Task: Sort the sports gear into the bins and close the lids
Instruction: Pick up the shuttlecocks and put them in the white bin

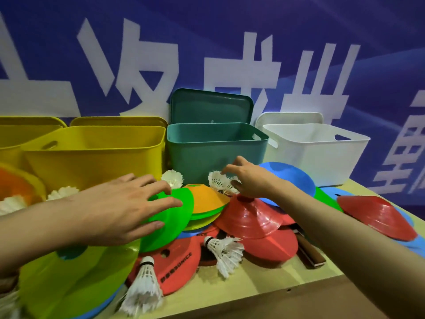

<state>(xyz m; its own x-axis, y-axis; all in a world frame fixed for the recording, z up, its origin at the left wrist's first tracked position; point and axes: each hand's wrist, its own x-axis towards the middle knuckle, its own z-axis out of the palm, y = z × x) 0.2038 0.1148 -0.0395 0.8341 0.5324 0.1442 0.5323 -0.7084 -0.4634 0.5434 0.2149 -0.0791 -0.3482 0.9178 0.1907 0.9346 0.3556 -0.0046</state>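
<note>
A heap of flat disc cones and white shuttlecocks covers the table in front of three open bins: yellow bin [96,153], green bin [213,153], white bin [315,150]. My left hand [119,208] lies spread on a green cone [170,217], thumb under its edge and fingers on top. My right hand [248,178] pinches a white shuttlecock [218,181] by its feathers, just in front of the green bin. Other shuttlecocks [223,249] lie among red cones [255,217], an orange cone [207,199] and a yellow cone [76,277].
The green lid [211,107] and the white lid [289,117] lean on the blue banner wall behind their bins. A second yellow bin [13,134] stands at far left. A wooden paddle handle [308,249] pokes out at right. The table's front edge [276,293] runs near me.
</note>
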